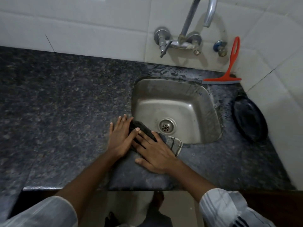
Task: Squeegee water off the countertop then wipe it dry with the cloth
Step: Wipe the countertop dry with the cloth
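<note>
The cloth [164, 141] is pressed flat onto the counter [65, 104] at the near left corner of the sink [177, 110], with one dark end draped over the sink's rim and a lighter striped end showing to the right. It is pinned under both hands. The left hand [120, 136] is laid flat with fingers spread, partly on the cloth's left edge and partly on bare stone. The right hand [155, 153] is spread across the cloth's middle, fingers extended. Neither grip is curled round anything; the cloth is held down by palm pressure only, not pinched.

Several slips can be foreseen. Since the cloth is only pressed, it could be left behind or bunched up if the hands are slid quickly, and the end hanging over the rim could be dragged into the sink and soaked. Wet streaks are seen on the counter behind and to the right of the sink, so those patches could be missed if wiping is kept to the near side. The squeegee [229, 69], propped against the tiled wall in the far right corner, could be knocked over when that area is reached, as could the dark dish [250, 118] by the right wall.

The cloth appears thin, limp and folded, dark at one end and grey-checked at the other; whether it is already damp cannot be told.
</note>
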